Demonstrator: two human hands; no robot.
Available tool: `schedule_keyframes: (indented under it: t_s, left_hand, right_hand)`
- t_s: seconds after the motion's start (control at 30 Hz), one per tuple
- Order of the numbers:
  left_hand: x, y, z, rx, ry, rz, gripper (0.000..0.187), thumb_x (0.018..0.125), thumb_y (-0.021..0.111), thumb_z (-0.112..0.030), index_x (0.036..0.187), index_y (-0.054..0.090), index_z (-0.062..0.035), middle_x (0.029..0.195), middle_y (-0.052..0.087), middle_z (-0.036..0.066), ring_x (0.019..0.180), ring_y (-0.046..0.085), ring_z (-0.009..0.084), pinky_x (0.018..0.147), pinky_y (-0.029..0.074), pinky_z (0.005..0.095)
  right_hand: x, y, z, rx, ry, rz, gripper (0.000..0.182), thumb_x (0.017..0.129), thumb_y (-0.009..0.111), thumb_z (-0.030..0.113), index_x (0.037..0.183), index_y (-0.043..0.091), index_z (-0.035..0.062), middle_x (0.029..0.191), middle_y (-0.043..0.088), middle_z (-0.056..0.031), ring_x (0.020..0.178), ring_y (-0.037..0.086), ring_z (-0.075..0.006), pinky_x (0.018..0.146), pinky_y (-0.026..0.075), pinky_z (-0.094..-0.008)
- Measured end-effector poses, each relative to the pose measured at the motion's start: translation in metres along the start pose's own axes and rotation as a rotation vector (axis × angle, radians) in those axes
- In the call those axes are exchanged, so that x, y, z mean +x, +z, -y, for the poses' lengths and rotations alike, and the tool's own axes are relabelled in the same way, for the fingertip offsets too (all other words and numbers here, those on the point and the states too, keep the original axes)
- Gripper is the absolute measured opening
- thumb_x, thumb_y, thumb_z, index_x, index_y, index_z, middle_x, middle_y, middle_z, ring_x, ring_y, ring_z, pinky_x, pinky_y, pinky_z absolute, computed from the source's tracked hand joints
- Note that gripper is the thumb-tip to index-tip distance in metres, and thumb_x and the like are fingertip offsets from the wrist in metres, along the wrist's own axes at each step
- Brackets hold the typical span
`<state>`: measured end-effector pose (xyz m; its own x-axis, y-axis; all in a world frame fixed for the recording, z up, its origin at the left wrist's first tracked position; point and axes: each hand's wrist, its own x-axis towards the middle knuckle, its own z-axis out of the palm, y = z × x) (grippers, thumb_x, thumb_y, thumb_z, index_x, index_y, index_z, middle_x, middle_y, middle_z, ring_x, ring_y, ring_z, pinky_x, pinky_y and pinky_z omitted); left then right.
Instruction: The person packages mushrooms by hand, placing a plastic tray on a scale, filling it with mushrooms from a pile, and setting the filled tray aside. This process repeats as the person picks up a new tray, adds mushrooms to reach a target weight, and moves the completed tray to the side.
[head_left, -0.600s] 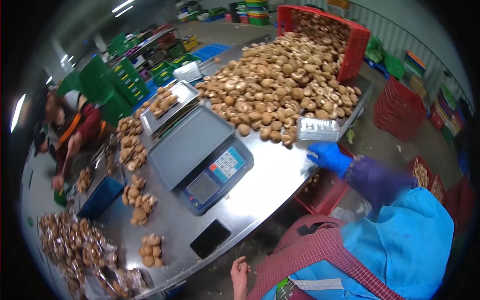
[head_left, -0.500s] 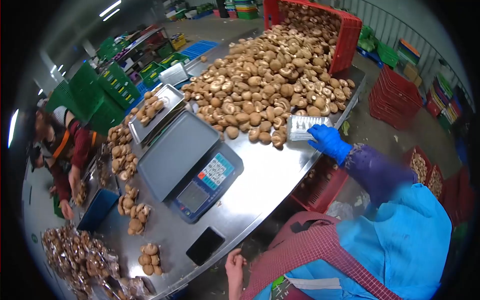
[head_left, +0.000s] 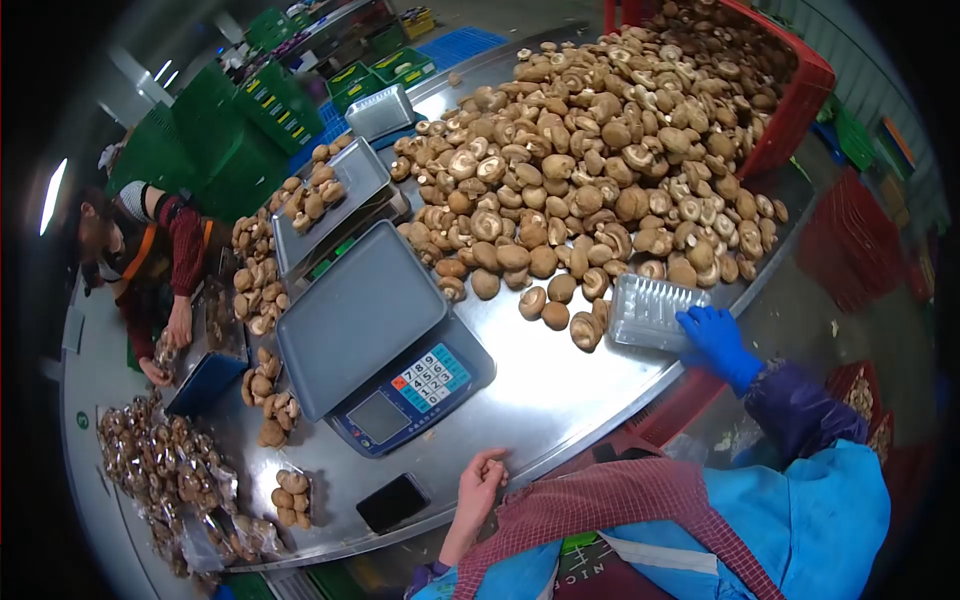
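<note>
My right hand (head_left: 718, 345), in a blue glove, grips the near right end of a clear plastic tray (head_left: 655, 312) at the table's front edge. The tray looks empty and sits beside a large heap of brown mushrooms (head_left: 570, 160). My left hand (head_left: 482, 488) is bare and holds nothing; its fingers are loosely bent and apart, over the table's edge. A black phone (head_left: 393, 502) lies to its left. Farther in stands a digital scale (head_left: 405, 395) with a bare grey pan (head_left: 362, 318).
A tipped red crate (head_left: 790, 95) backs the heap. Past the scale is a metal pan (head_left: 335, 200) with mushrooms. Bagged mushrooms (head_left: 165, 470) and a small mushroom pack (head_left: 293, 498) lie at left. Across the table, a co-worker's hands (head_left: 165, 350) handle mushrooms near a blue box (head_left: 207, 380).
My left hand has risen from below the table's edge to over it. The right hand still grips the tray, now slightly tilted. The view has shifted.
</note>
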<state>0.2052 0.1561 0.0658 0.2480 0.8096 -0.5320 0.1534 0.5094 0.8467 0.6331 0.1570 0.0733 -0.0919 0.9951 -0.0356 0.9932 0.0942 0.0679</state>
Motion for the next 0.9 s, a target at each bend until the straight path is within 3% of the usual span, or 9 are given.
schedule_keyframes:
  t_s: [0.17, 0.3, 0.43, 0.5, 0.57, 0.63, 0.73, 0.77, 0.9]
  left_hand:
    - [0.005, -0.001, -0.003, 0.010, -0.008, 0.005, 0.023, 0.087, 0.046, -0.005, 0.108, 0.051, 0.0013, 0.068, 0.047, -0.001, 0.063, 0.046, 0.0073, 0.060, 0.040, 0.0197]
    - [0.002, -0.009, -0.011, 0.019, -0.008, -0.075, 0.024, 0.087, 0.045, -0.006, 0.109, 0.051, -0.0002, 0.068, 0.047, 0.000, 0.063, 0.046, 0.0076, 0.060, 0.040, 0.0206]
    - [0.004, -0.025, 0.006, 0.009, 0.001, -0.013, 0.025, 0.088, 0.045, -0.012, 0.111, 0.051, -0.0036, 0.069, 0.049, 0.000, 0.064, 0.046, 0.0077, 0.060, 0.040, 0.0218]
    - [0.016, -0.036, 0.025, 0.041, 0.060, 0.060, 0.027, 0.089, 0.044, -0.016, 0.113, 0.051, -0.0045, 0.073, 0.048, 0.000, 0.068, 0.045, 0.0065, 0.061, 0.039, 0.0200]
    - [0.015, -0.042, 0.012, -0.014, 0.037, 0.093, 0.027, 0.089, 0.044, -0.017, 0.113, 0.050, -0.0045, 0.074, 0.048, 0.000, 0.070, 0.045, 0.0067, 0.063, 0.039, 0.0207]
    - [0.017, -0.053, 0.016, -0.072, -0.006, 0.160, 0.035, 0.091, 0.043, -0.025, 0.120, 0.045, -0.0058, 0.086, 0.051, 0.004, 0.075, 0.048, 0.0084, 0.069, 0.042, 0.0211]
    - [0.023, -0.060, 0.019, -0.775, -0.187, 0.434, 0.060, 0.091, 0.039, -0.041, 0.137, 0.015, -0.0105, 0.128, 0.038, 0.015, 0.099, 0.051, 0.0180, 0.089, 0.042, 0.0316]
    - [0.025, -0.057, 0.018, -0.778, -0.180, 0.442, 0.060, 0.091, 0.039, -0.041, 0.137, 0.015, -0.0105, 0.128, 0.038, 0.015, 0.099, 0.051, 0.0180, 0.089, 0.042, 0.0316]
    - [0.020, -0.060, 0.010, -0.669, -0.092, 0.392, 0.073, 0.084, 0.050, -0.039, 0.138, 0.010, -0.0113, 0.135, 0.024, 0.017, 0.116, 0.038, 0.0264, 0.089, 0.041, 0.0392]
  right_hand:
    - [0.001, -0.008, -0.011, 0.107, -0.111, -0.076, 0.056, 0.057, 0.073, 0.031, 0.105, 0.052, 0.0086, 0.092, 0.054, -0.0090, 0.086, 0.053, -0.0258, 0.076, 0.038, -0.0393]
    - [0.010, -0.012, -0.018, 0.366, -0.032, -0.362, 0.043, 0.060, 0.072, 0.024, 0.094, 0.055, 0.0040, 0.086, 0.053, -0.0114, 0.079, 0.053, -0.0298, 0.070, 0.043, -0.0381]
    - [0.019, -0.061, 0.006, 0.864, 0.281, -0.170, 0.041, 0.060, 0.071, 0.019, 0.092, 0.052, 0.0017, 0.080, 0.050, -0.0081, 0.079, 0.051, -0.0183, 0.072, 0.042, -0.0319]
    - [0.010, -0.034, 0.010, 0.770, 0.235, -0.537, 0.037, 0.061, 0.069, 0.016, 0.089, 0.049, 0.0013, 0.081, 0.051, -0.0085, 0.076, 0.049, -0.0162, 0.069, 0.042, -0.0323]
    - [0.010, -0.065, 0.052, 0.974, 0.249, -0.397, 0.038, 0.061, 0.068, 0.017, 0.090, 0.049, 0.0008, 0.081, 0.049, -0.0083, 0.075, 0.049, -0.0168, 0.066, 0.041, -0.0334]
    - [0.007, -0.070, 0.090, 0.774, 0.091, -0.320, 0.041, 0.060, 0.070, 0.019, 0.091, 0.051, 0.0016, 0.079, 0.050, -0.0097, 0.074, 0.052, -0.0222, 0.064, 0.042, -0.0348]
    - [0.022, -0.086, 0.165, 0.585, -0.420, -0.103, 0.040, 0.061, 0.072, 0.026, 0.090, 0.054, 0.0053, 0.079, 0.052, -0.0099, 0.074, 0.052, -0.0289, 0.061, 0.043, -0.0370]
    - [0.028, -0.082, 0.181, 0.517, -0.645, -0.076, 0.039, 0.063, 0.072, 0.028, 0.091, 0.055, 0.0069, 0.080, 0.053, -0.0092, 0.073, 0.052, -0.0293, 0.061, 0.043, -0.0370]
    - [0.029, -0.054, 0.221, 0.303, -0.792, 0.136, 0.038, 0.066, 0.069, 0.031, 0.096, 0.057, 0.0110, 0.085, 0.056, -0.0051, 0.076, 0.054, -0.0259, 0.063, 0.045, -0.0363]
